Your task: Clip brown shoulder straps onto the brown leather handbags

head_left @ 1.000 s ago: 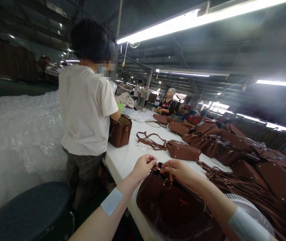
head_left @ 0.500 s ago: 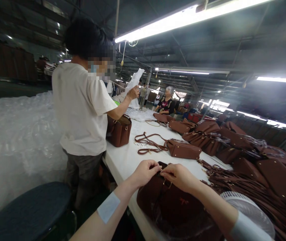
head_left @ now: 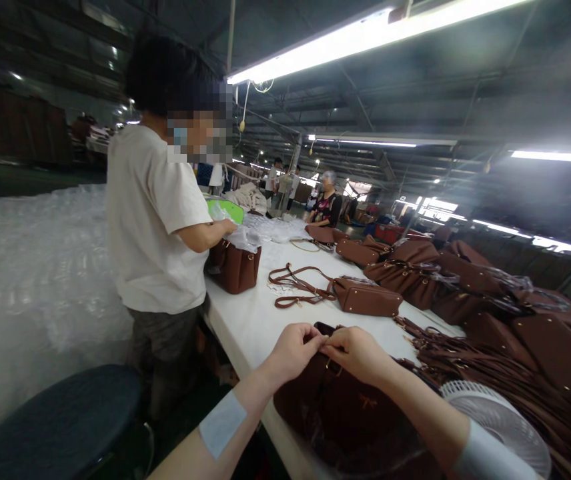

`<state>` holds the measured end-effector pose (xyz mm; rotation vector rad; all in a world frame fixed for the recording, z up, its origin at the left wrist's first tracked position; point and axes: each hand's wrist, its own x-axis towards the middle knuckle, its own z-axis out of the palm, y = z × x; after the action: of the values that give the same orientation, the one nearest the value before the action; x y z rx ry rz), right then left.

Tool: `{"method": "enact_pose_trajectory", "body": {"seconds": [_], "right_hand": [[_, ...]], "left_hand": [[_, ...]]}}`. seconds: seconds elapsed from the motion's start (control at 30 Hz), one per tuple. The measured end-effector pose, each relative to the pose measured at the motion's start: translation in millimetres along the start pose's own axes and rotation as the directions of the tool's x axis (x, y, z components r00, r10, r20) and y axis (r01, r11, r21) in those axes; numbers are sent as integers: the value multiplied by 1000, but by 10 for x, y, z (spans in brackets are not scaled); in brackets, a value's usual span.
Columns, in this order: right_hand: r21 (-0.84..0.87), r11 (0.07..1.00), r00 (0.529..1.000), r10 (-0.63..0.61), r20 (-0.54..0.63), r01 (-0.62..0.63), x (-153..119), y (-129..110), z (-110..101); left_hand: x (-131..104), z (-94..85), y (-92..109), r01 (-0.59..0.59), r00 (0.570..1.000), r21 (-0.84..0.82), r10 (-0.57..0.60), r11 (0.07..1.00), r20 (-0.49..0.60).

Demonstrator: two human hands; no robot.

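A dark brown handbag (head_left: pixel 345 417) lies at the near edge of the white table, with clear plastic over its lower part and a gold ring near its top. My left hand (head_left: pixel 293 350) and my right hand (head_left: pixel 355 353) meet fingertip to fingertip over the top of this bag. Both are closed in a pinch. Whatever sits between the fingers is too small and too covered to make out. Just beyond my hands, a smaller brown bag (head_left: pixel 368 298) rests on its side, its long strap (head_left: pixel 298 283) looped to the left.
Brown straps (head_left: pixel 470 360) and many bags (head_left: pixel 485 273) are heaped on the right, beside a white fan (head_left: pixel 495 407). At left, a co-worker (head_left: pixel 158 213) works at another brown bag (head_left: pixel 238 267). A round stool (head_left: pixel 60 413) and plastic wrapping (head_left: pixel 40 280) stand lower left.
My fingertips have drawn closer together over the bag. The co-worker's hand has come down with the white sheet from the air to the top of the bag at left.
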<state>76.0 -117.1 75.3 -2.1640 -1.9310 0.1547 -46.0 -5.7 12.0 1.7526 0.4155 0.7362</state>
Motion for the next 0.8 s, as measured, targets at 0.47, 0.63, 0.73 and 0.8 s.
{"method": "enact_pose_trajectory", "body": {"seconds": [0.47,0.63,0.73,0.8], "right_hand": [[-78,993,992,86,-92,-93,65,-41,150],[-21,994,986,103,-135,-107,73,-14,252],[32,994,982,112,-150,-109,89,24,293],[83,990,981,127,-147,-116,98,48,310]], "left_hand": [[-12,44,-39,54,991,149,-35,987,-130],[6,50,-66,51,990,228,-19,972,-138],[31,16,-78,43,995,209,-23,977,-98],[55,-30,-89,28,999,160,-23,987,-31]]}}
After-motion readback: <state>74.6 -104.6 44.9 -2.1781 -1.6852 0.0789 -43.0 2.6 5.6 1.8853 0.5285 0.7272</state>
